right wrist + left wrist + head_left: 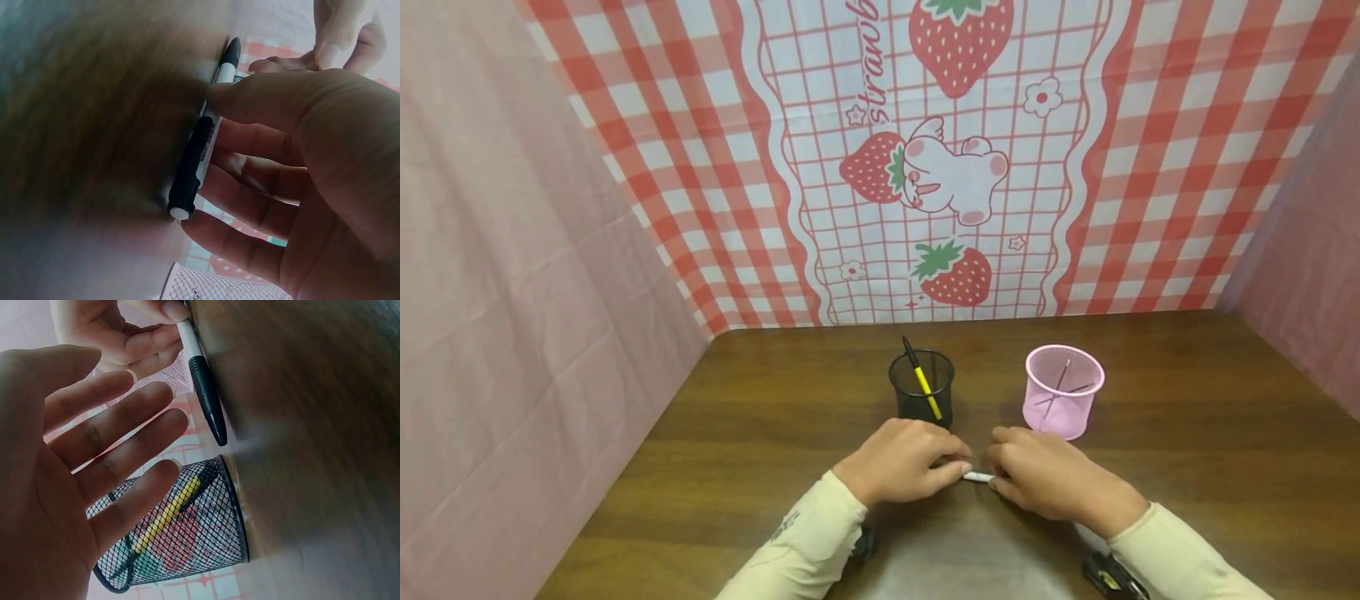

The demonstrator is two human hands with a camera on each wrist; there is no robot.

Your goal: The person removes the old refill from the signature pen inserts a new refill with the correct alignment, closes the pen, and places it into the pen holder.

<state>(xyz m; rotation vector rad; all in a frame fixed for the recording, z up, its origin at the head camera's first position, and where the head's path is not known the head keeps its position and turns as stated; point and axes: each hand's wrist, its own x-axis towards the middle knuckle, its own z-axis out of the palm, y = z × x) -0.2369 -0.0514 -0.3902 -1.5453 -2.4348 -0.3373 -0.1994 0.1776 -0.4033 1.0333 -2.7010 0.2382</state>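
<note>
A white pen with black ends lies low over the wooden table between the two hands. My right hand pinches it between thumb and fingers; in the right wrist view the thumb presses on the white barrel. My left hand is beside the other end of the pen. In the left wrist view this hand has its fingers loosely spread, apart from the black tip. Behind it stands a black mesh cup holding a yellow and black pen.
A pink mesh cup with thin dark sticks in it stands behind my right hand. A red-and-white strawberry cloth hangs at the table's back edge, with pink cloth at the left and right sides.
</note>
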